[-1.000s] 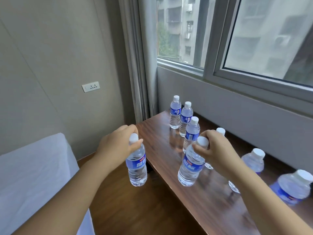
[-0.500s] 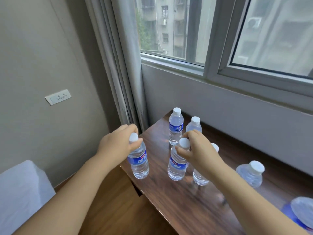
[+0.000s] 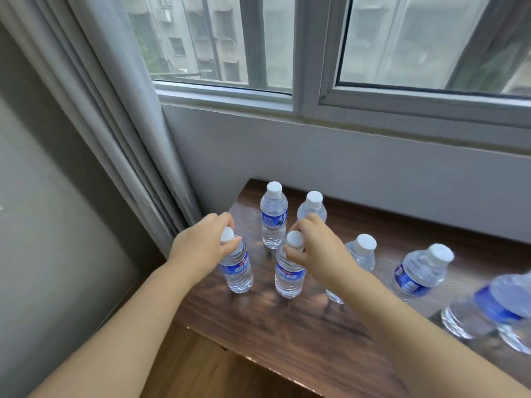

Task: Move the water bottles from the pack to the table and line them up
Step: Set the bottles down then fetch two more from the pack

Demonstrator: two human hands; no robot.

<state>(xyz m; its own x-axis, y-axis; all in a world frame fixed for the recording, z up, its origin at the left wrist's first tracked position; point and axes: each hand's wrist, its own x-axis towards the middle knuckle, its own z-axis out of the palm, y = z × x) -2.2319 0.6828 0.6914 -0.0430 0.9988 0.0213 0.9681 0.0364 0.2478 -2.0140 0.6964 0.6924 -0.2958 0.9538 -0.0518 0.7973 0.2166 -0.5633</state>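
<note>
My left hand (image 3: pixel 201 245) grips the neck of a clear water bottle (image 3: pixel 238 268) with a blue label and white cap, standing upright near the left end of the dark wooden table (image 3: pixel 287 334). My right hand (image 3: pixel 319 248) pinches the neck of a second bottle (image 3: pixel 288 278) just to its right, also upright on the table. Behind them stand two more bottles (image 3: pixel 273 216) (image 3: pixel 312 206). Further bottles (image 3: pixel 362 252) (image 3: pixel 419 272) (image 3: pixel 494 305) run off to the right. The pack is out of view.
A grey curtain (image 3: pixel 115 116) hangs at the left beside the table's end. The wall and window sill (image 3: pixel 344 110) rise right behind the table. Wooden floor (image 3: pixel 186 366) shows below the table's front edge.
Both hands carried their bottles forward over the table. The left bottle, earlier off the table's left edge, now stands on the tabletop; the right bottle stands beside it.
</note>
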